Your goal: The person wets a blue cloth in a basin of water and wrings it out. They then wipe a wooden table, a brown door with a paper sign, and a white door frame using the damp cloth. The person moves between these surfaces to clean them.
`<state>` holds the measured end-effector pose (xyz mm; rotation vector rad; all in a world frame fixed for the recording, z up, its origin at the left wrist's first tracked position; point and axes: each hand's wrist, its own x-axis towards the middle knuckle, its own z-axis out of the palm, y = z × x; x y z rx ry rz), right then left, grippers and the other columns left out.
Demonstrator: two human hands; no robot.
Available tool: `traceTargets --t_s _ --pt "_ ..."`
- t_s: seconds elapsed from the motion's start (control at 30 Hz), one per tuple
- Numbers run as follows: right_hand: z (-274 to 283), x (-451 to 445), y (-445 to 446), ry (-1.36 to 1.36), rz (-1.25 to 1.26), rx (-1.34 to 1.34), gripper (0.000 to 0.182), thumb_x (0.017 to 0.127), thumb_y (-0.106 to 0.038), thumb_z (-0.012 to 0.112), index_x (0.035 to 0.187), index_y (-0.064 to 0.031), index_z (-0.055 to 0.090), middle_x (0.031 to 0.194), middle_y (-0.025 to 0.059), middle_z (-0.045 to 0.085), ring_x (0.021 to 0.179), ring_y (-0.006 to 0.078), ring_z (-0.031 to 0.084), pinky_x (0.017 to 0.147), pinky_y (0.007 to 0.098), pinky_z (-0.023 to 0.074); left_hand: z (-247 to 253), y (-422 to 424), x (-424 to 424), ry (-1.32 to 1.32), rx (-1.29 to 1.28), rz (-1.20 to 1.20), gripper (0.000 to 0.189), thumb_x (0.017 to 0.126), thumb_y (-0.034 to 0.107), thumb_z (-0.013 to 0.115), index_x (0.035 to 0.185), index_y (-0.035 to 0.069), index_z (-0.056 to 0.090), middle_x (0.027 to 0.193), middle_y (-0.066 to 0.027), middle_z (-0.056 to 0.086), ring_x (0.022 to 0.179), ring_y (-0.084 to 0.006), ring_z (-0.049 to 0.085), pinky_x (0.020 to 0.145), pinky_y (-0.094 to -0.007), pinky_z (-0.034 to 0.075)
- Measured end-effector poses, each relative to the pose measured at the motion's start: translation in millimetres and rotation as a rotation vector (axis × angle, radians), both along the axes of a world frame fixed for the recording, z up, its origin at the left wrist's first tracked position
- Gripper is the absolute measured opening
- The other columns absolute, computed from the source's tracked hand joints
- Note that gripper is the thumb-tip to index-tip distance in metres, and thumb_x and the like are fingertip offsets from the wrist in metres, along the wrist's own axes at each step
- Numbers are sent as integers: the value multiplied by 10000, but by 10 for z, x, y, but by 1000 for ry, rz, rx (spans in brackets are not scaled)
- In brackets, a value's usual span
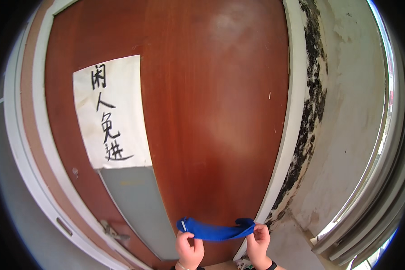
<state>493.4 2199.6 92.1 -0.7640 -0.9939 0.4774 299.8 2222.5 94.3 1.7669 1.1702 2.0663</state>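
Observation:
A strip of blue fabric [219,232] spans the gap between my two hands, sagging slightly in the middle. My left hand [190,249] pinches its left end between thumb and fingers, close to a small white tag [184,225]. At the other end, my right hand [258,243] grips the cloth, whose upper corner curls over. The strip hangs in front of the lower part of a reddish-brown wooden door [216,135]. What kind of fabric item it is, I cannot tell.
A white paper sign [113,113] with handwriting is fixed to the door, above a grey panel [136,206]. A door handle [113,231] sits low at left. Right of the white frame [292,101], the wall [349,111] has black peeling patches. Grey curtain folds [368,219] hang far right.

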Motion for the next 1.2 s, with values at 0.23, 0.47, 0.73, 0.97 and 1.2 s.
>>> traceTargets --t_s 0.23,0.47,0.73,0.97,1.2 --pt "432 -319 889 -197 -245 326 218 947 -14 484 1162 -14 451 1261 173 519 1121 230 542 961 342 428 665 984 2 325 448 -288 395 775 -92 594 1075 42 374 1013 -185 549 954 -350 550 891 -456 424" --pt "972 -299 1674 -824 -666 354 489 852 58 465 1339 47 434 1410 267 409 1325 428 373 1099 472 281 1322 1464 -65 638 323 184 387 808 159 676 1146 19 550 1048 -159 556 994 -383 520 907 -529 360" --pt "1591 -604 2041 -1029 -758 221 655 786 -238 577 1383 -12 429 1410 239 409 1300 503 322 1058 644 181 1475 1670 -79 686 193 514 639 810 378 675 1258 -51 526 1175 -234 587 1116 -429 531 973 -554 365" --pt "874 -579 1892 -1265 -532 337 542 716 -196 624 1232 -49 540 1180 194 503 1003 391 454 856 551 321 725 1467 -251 685 72 633 599 764 424 707 1161 -15 620 1157 -194 617 1081 -418 561 954 -571 380" --pt "1214 -566 1955 -1162 -582 353 584 756 -211 611 1310 -54 506 1305 230 460 1099 437 428 927 587 296 1379 1499 -213 598 81 653 645 779 464 686 1254 39 589 1188 -169 614 1142 -405 535 983 -593 320"
